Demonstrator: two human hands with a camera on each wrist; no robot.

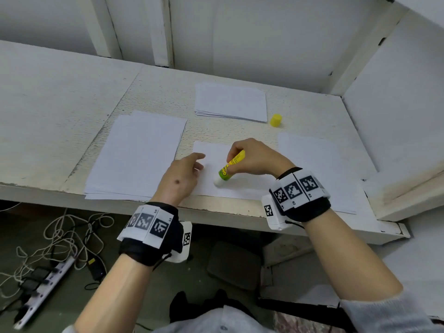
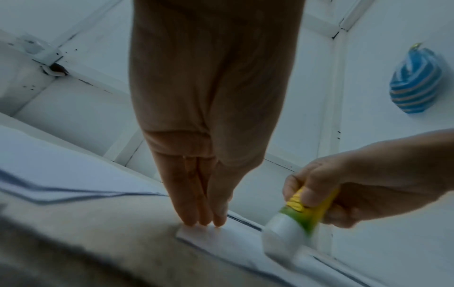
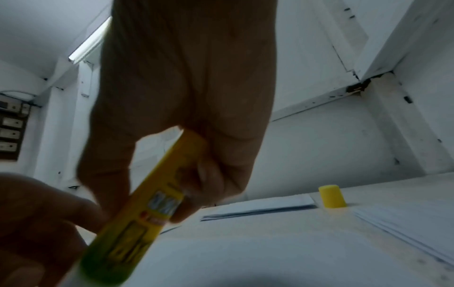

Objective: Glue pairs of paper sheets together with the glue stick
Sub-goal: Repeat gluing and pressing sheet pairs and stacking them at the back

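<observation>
A yellow and green glue stick (image 1: 229, 168) is gripped by my right hand (image 1: 252, 157), tilted, with its white tip down on a white paper sheet (image 1: 240, 186) near the table's front edge. My left hand (image 1: 185, 174) lies with straight fingers pressing the sheet's left edge; the left wrist view shows those fingertips (image 2: 201, 219) on the paper corner beside the glue stick (image 2: 294, 217). The right wrist view shows the glue stick (image 3: 142, 209) held between thumb and fingers. Its yellow cap (image 1: 275, 120) stands apart at the back right.
A big stack of white sheets (image 1: 137, 155) lies to the left, a smaller stack (image 1: 230, 102) at the back, more sheets (image 1: 319, 164) on the right. White walls enclose the table (image 1: 72, 92) behind and right. Cables and a power strip (image 1: 45, 284) lie on the floor.
</observation>
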